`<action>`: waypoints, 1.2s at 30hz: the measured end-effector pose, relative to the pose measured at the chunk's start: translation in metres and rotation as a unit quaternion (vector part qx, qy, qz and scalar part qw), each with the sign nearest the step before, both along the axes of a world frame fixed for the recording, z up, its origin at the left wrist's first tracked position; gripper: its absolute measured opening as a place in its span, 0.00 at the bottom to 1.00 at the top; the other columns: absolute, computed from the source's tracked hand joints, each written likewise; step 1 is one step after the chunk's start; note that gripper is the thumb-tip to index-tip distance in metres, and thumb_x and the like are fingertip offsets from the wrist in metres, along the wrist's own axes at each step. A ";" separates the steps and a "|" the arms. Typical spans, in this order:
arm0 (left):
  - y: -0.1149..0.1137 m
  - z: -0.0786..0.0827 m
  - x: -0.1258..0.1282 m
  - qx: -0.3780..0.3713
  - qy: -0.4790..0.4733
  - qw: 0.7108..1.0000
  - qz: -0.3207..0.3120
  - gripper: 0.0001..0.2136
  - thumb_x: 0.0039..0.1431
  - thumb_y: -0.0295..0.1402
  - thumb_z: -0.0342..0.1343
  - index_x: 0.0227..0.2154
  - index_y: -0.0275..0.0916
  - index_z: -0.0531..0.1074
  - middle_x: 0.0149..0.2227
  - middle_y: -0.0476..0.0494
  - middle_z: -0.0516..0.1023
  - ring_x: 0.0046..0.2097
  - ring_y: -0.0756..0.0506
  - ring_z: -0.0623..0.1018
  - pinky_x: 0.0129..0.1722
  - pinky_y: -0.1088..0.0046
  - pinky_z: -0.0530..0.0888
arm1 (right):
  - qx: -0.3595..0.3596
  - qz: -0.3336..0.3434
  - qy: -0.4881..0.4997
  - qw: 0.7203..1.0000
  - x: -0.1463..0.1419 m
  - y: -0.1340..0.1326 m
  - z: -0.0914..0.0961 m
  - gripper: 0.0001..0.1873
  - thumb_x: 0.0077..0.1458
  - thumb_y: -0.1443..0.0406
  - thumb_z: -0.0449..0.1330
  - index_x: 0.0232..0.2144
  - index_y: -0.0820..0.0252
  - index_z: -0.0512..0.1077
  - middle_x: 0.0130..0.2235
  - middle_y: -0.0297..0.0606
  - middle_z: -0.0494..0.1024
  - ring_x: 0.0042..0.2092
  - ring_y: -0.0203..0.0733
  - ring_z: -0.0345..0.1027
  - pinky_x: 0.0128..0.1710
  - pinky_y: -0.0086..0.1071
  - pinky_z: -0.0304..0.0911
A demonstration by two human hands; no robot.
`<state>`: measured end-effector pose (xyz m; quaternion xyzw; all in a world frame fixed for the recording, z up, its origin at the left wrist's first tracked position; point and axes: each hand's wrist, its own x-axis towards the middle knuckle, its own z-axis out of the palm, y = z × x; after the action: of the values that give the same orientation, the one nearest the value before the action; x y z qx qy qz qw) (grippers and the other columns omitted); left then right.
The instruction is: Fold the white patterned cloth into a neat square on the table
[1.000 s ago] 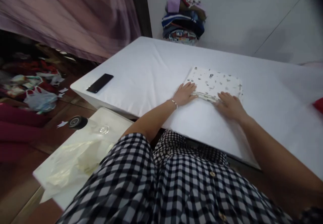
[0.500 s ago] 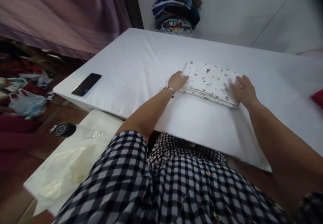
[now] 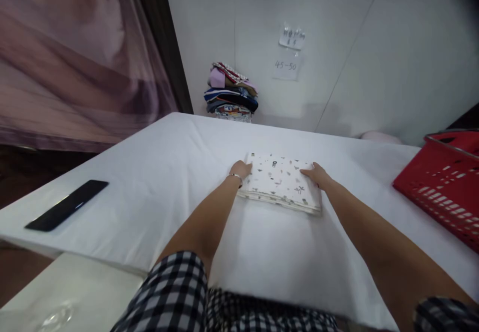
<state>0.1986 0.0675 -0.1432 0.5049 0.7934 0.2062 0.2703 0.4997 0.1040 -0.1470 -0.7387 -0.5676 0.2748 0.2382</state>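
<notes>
A folded white cloth with small dark prints (image 3: 279,180) lies flat on the white-covered table (image 3: 160,187). My left hand (image 3: 240,169) rests against the cloth's left edge, fingers curled at its side. My right hand (image 3: 316,174) lies on the cloth's right part with fingers stretched flat. Both arms reach forward from my checked shirt.
A black phone (image 3: 67,211) lies near the table's left edge. A red plastic basket (image 3: 441,182) stands at the right. A stack of folded clothes (image 3: 231,92) sits at the table's far end against the white wall. A purple curtain hangs at the left.
The camera has tilted up, showing the wall and red basket. The cloth has been pushed farther away on the table, with both hands staying at its sides.
</notes>
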 end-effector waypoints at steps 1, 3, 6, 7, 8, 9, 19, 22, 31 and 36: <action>-0.002 0.001 -0.001 0.000 0.001 1.000 -0.002 0.19 0.54 0.41 0.54 0.44 0.31 0.71 0.47 0.29 0.76 0.50 0.37 0.75 0.43 0.69 0.69 | 0.001 0.006 0.005 1.000 0.000 0.000 -0.001 0.47 0.42 0.56 0.67 0.61 0.67 0.56 0.58 0.57 0.64 0.55 0.59 0.63 0.46 0.41 0.67; -0.012 0.001 -0.004 0.004 0.004 1.000 -0.001 0.20 0.55 0.41 0.53 0.46 0.32 0.70 0.48 0.30 0.75 0.50 0.38 0.75 0.44 0.69 0.69 | 0.004 0.020 0.026 0.999 0.000 0.001 -0.003 0.48 0.42 0.56 0.67 0.62 0.68 0.55 0.59 0.57 0.63 0.56 0.58 0.63 0.47 0.41 0.66; -0.039 -0.002 -0.009 0.019 -0.001 1.000 0.016 0.23 0.56 0.42 0.51 0.51 0.34 0.66 0.50 0.32 0.74 0.51 0.39 0.74 0.45 0.68 0.69 | 0.022 0.057 0.072 0.996 -0.003 0.001 -0.006 0.49 0.44 0.58 0.65 0.64 0.66 0.50 0.59 0.56 0.63 0.54 0.56 0.65 0.47 0.39 0.66; -0.050 -0.004 -0.011 0.025 -0.012 0.999 0.024 0.24 0.56 0.43 0.51 0.52 0.34 0.65 0.50 0.33 0.74 0.51 0.39 0.74 0.46 0.68 0.69 | 0.032 0.075 0.088 0.993 -0.005 0.001 -0.006 0.49 0.45 0.58 0.65 0.65 0.65 0.49 0.59 0.55 0.64 0.53 0.55 0.66 0.47 0.39 0.66; -0.061 -0.006 -0.014 0.026 -0.025 0.999 0.031 0.25 0.56 0.44 0.52 0.53 0.34 0.64 0.49 0.33 0.75 0.50 0.39 0.74 0.46 0.68 0.69 | 0.041 0.094 0.098 0.990 -0.007 0.003 -0.007 0.49 0.46 0.57 0.64 0.65 0.63 0.47 0.58 0.54 0.66 0.51 0.53 0.68 0.46 0.38 0.66; -0.071 -0.009 -0.017 0.023 -0.038 0.998 0.036 0.26 0.56 0.44 0.52 0.54 0.33 0.63 0.49 0.33 0.75 0.50 0.39 0.75 0.45 0.68 0.69 | 0.045 0.113 0.095 0.988 -0.010 0.004 -0.007 0.49 0.47 0.57 0.63 0.66 0.62 0.46 0.56 0.53 0.67 0.50 0.52 0.69 0.46 0.38 0.66; -0.077 0.005 -0.029 0.078 0.061 0.995 0.032 0.33 0.57 0.46 0.50 0.61 0.31 0.53 0.56 0.30 0.68 0.56 0.38 0.70 0.51 0.65 0.66 | 0.206 0.301 -0.253 0.896 -0.063 0.010 0.008 0.31 0.58 0.57 0.51 0.61 0.64 0.56 0.64 0.50 0.56 0.65 0.55 0.45 0.60 0.48 0.48; -0.064 0.001 -0.018 0.135 0.140 0.981 0.002 0.28 0.60 0.41 0.47 0.60 0.32 0.54 0.62 0.32 0.59 0.62 0.39 0.60 0.57 0.64 0.61 | 0.217 0.353 -0.277 0.867 -0.081 -0.002 0.001 0.31 0.61 0.53 0.43 0.62 0.61 0.55 0.66 0.45 0.52 0.67 0.51 0.39 0.62 0.47 0.44; -0.057 -0.025 -0.013 0.115 0.200 0.972 -0.041 0.23 0.64 0.40 0.41 0.58 0.36 0.59 0.61 0.36 0.63 0.61 0.42 0.62 0.59 0.59 0.58 | 0.125 0.359 -0.310 0.872 -0.075 -0.010 -0.021 0.34 0.62 0.48 0.37 0.64 0.58 0.52 0.67 0.43 0.48 0.67 0.48 0.37 0.64 0.48 0.35; -0.057 -0.023 -0.011 0.117 0.204 0.971 -0.033 0.23 0.64 0.40 0.42 0.59 0.37 0.59 0.61 0.36 0.63 0.61 0.41 0.62 0.59 0.58 0.57 | 0.096 0.300 -0.320 0.893 -0.064 -0.003 -0.019 0.33 0.61 0.49 0.40 0.63 0.57 0.53 0.67 0.42 0.47 0.67 0.50 0.35 0.62 0.51 0.41</action>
<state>0.1880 0.0109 -0.1665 0.5906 0.7849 0.1810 0.0487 0.4358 0.1013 -0.1664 -0.5544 -0.8316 0.0262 0.0200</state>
